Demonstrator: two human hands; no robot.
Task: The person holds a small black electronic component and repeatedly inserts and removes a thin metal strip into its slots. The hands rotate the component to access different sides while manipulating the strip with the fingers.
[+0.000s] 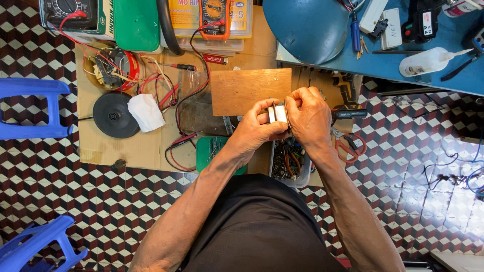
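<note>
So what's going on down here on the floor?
A person sits over a sheet of cardboard strewn with repair gear. Both hands hold a small silvery block: the left hand cradles it from below, the right hand pinches its top edge. Under them is a tray of small parts; a multimeter and a black disc lie further off.

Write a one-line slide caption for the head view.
Both hands, left hand and right hand, grip a small metal part above a cluttered cardboard sheet.
</note>
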